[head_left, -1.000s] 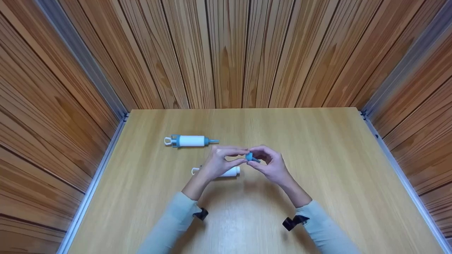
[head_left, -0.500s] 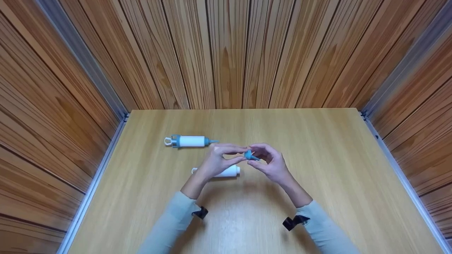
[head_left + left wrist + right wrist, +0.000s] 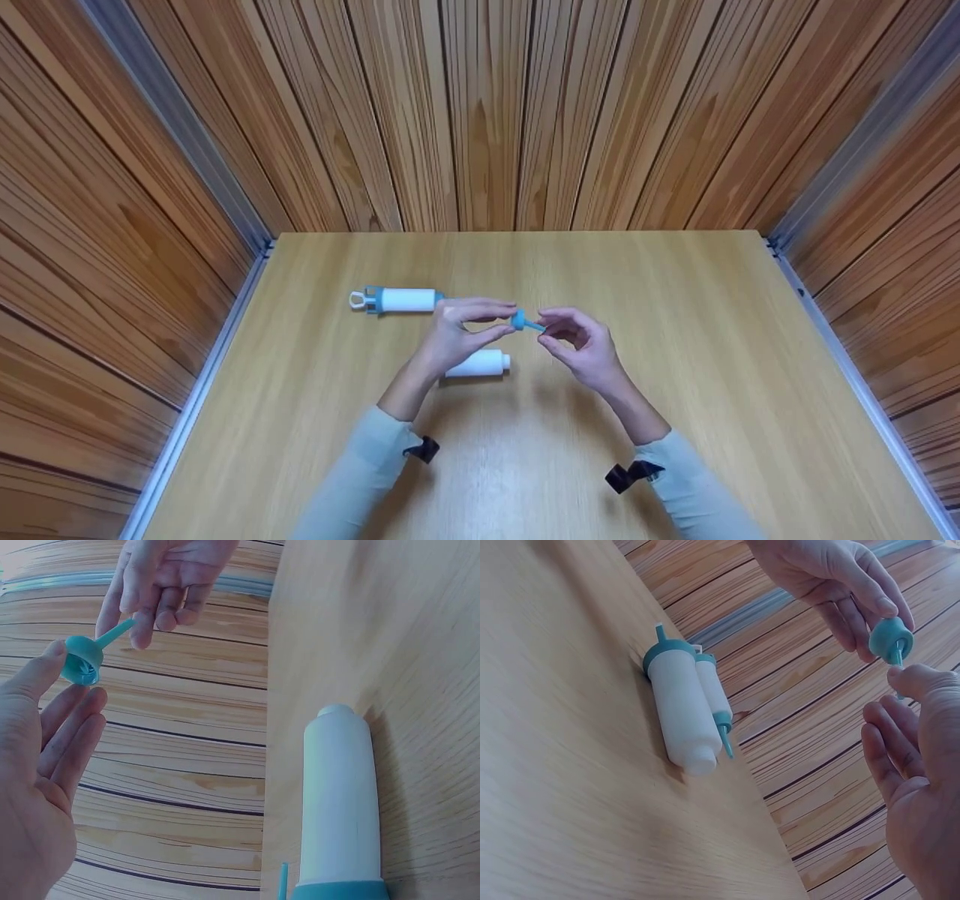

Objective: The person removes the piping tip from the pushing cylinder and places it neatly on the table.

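Between my hands is a small teal nozzle cap [image 3: 519, 320] with a thin spout. My left hand [image 3: 459, 330] pinches its wide base, whose hollow underside shows in the left wrist view. My right hand [image 3: 586, 349] has its thumb and fingers at the spout's tip. Below the left hand lies a white syringe barrel [image 3: 480, 363] with a bare white neck; the left hand hides its handle end in the head view. In the right wrist view the barrel [image 3: 681, 709] shows a teal collar.
A second syringe [image 3: 407, 300], white with teal ends and a ring handle, lies farther back, its spout hidden behind the left hand. Wood-panelled walls [image 3: 487, 112] enclose the wooden table [image 3: 675, 300] at the back and sides.
The nozzle cap has moved slightly left and back, and its spout now points right. My right fingers have shifted from around the cap to the spout's tip, and the hands are farther apart.
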The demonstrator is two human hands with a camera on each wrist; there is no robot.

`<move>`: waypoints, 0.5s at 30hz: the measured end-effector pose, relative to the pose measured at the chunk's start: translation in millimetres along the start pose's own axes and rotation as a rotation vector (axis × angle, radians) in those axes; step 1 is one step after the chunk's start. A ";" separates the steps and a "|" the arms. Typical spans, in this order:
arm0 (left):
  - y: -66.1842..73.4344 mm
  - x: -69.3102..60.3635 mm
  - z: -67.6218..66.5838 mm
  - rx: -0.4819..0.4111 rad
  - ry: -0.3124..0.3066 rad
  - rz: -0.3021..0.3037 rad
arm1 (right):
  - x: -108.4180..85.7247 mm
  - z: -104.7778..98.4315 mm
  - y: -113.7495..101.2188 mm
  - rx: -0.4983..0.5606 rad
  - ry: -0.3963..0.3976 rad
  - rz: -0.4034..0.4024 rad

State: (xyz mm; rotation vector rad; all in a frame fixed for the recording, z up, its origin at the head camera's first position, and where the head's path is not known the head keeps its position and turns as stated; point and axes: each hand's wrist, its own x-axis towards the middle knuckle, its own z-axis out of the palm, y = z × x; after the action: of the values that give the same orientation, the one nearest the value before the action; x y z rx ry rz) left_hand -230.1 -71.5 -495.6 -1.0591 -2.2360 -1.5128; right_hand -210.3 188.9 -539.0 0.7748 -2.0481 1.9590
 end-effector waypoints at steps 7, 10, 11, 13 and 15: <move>2.4 -0.2 1.1 -0.063 0.006 -0.029 | -1.5 0.9 -4.0 0.032 0.011 0.004; 4.0 -0.5 1.4 -0.080 0.009 -0.035 | -0.6 0.9 -6.6 0.036 0.004 -0.019; 4.5 -0.8 1.5 -0.085 0.011 -0.038 | -0.3 1.1 -7.3 0.036 0.003 -0.025; 4.8 -1.2 2.1 -0.097 0.018 -0.037 | 0.4 1.5 -7.8 0.045 -0.002 -0.042; 5.0 -1.5 2.7 -0.106 0.026 -0.033 | 0.7 2.0 -7.4 0.051 -0.005 -0.057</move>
State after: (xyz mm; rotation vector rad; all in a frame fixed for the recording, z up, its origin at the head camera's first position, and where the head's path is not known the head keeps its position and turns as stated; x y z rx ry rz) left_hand -225.1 -68.8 -494.2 -1.0302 -2.1883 -1.6655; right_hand -206.8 186.8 -532.5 0.8398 -1.9637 1.9870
